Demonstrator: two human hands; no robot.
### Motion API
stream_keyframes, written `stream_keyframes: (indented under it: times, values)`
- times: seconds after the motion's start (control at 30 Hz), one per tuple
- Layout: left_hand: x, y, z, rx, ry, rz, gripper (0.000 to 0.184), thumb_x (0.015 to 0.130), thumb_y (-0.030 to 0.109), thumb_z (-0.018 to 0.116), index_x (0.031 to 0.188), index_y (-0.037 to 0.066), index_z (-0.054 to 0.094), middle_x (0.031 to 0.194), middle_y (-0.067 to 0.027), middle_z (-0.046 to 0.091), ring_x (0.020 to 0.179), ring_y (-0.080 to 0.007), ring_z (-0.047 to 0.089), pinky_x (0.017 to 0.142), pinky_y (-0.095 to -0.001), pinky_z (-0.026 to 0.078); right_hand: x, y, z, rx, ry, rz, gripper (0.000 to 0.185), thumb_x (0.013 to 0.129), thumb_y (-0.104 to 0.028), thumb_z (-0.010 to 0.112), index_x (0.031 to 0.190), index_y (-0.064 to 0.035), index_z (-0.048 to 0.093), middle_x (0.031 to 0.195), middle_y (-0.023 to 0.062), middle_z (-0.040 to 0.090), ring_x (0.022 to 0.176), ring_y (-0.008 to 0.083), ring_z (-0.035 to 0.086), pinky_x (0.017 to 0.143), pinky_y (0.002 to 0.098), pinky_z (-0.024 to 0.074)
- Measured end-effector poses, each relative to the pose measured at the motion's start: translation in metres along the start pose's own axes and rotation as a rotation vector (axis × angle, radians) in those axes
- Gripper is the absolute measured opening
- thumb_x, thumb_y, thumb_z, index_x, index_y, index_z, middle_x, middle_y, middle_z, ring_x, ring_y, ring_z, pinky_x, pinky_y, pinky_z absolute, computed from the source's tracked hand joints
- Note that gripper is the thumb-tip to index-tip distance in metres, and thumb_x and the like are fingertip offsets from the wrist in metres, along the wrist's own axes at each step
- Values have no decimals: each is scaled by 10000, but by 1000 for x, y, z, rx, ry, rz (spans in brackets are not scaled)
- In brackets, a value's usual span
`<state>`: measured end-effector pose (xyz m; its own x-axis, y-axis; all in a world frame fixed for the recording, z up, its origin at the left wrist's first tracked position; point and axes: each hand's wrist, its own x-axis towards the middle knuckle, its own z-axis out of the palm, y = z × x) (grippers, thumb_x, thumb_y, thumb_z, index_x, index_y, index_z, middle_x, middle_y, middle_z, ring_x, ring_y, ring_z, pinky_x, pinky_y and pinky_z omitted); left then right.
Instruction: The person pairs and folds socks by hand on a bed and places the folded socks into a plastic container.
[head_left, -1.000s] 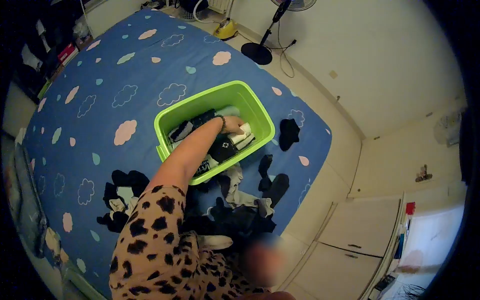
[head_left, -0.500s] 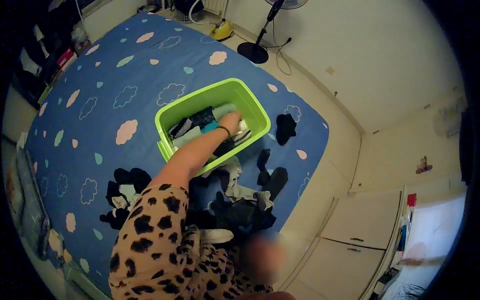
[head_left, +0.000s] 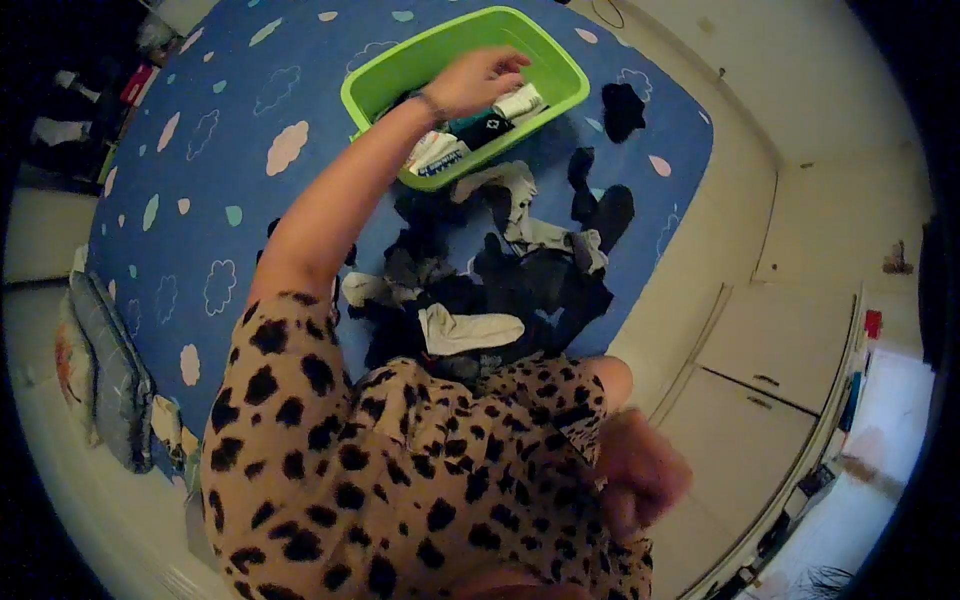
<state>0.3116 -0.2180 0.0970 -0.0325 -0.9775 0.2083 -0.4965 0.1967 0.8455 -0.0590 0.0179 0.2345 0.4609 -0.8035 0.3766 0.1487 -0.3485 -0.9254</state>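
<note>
My left hand (head_left: 485,80) hovers over the green plastic bin (head_left: 553,50), fingers loosely bent and apart, with nothing seen in them. Below it, inside the bin, lie folded socks, among them a white bundle (head_left: 518,102) and a dark sock with a small white mark (head_left: 487,128). Part of the contents is hidden by my hand and forearm. My right hand (head_left: 640,475) is beside my right knee, blurred, and its fingers cannot be made out. In front of me a pile of loose socks holds a white sock (head_left: 470,331), grey socks (head_left: 540,235) and black ones.
The bed (head_left: 245,235) has a blue sheet with clouds and drops. A black sock (head_left: 623,112) and a dark grey sock (head_left: 610,216) lie right of the bin. White cabinets (head_left: 770,360) stand at the right; folded bedding (head_left: 110,370) is at the left edge.
My left hand has lifted from the socks in the bin. My right hand shows further to the right by my knee. The view has tilted down, so the bin appears higher.
</note>
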Motion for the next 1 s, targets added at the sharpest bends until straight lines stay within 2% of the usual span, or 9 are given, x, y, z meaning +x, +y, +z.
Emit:
stream_keyframes:
  times: [0.1,0.23,0.3,0.4,0.5,0.6,0.67,0.8,1.0]
  values:
    - [-100,75,-20,-218,116,50,268,946,164,554,1171,19,576,1060,-71,636,996,-152,601,905,-297,478,9,-33,11,168,-339,-176,189,801,1,603,984,-49,613,850,77,631,659,197,585,610,299,469]
    - [-223,87,16,-331,16,-185,183,922,126,574,1058,9,615,944,-34,637,865,-97,589,768,-248,486,6,-44,29,281,-601,-220,212,820,-15,598,1029,-48,602,842,69,627,669,191,588,617,292,470]
    - [-269,55,50,-118,-29,-261,174,897,109,587,1040,17,620,958,-64,640,832,-160,605,716,-289,481,-2,-47,36,310,-689,-231,224,829,-23,595,1052,-47,597,838,65,624,673,188,589,621,289,471]
    - [-310,38,87,148,0,-195,288,790,107,658,1062,30,603,1004,-125,605,967,-317,570,840,-380,458,-10,-55,42,324,-789,-247,243,843,-35,592,1086,-46,588,831,59,621,680,184,591,627,284,473]
    - [-322,39,121,450,-40,10,432,699,128,713,1108,68,589,1080,-133,567,1073,-336,506,919,-448,402,-17,-53,46,222,-849,-233,263,857,-46,588,1120,-45,580,825,53,617,687,180,594,633,279,474]
    - [-320,33,153,636,9,-25,207,724,123,677,916,77,613,929,-109,548,969,-306,525,933,-451,367,-33,-16,50,-333,-740,11,271,892,-58,564,1162,-41,571,824,49,616,706,164,599,648,268,478]
    - [-314,34,161,652,34,-17,109,742,109,646,829,70,591,861,-100,538,926,-298,522,903,-442,378,-50,46,48,-259,-474,415,253,921,-62,540,1168,-16,567,817,47,603,734,129,588,691,258,474]
    - [-320,73,159,357,4,82,99,819,146,620,844,75,555,735,-108,577,739,-321,570,728,-416,451,-92,132,30,-420,-213,382,229,898,-76,563,1117,-19,601,843,80,623,766,177,591,726,297,479]
    - [-350,84,103,-2,184,-306,184,888,245,591,891,62,569,740,-161,607,712,-348,613,613,-432,463,-136,167,21,-426,-192,509,172,914,-79,561,1063,-6,606,900,86,629,778,153,592,715,282,477]
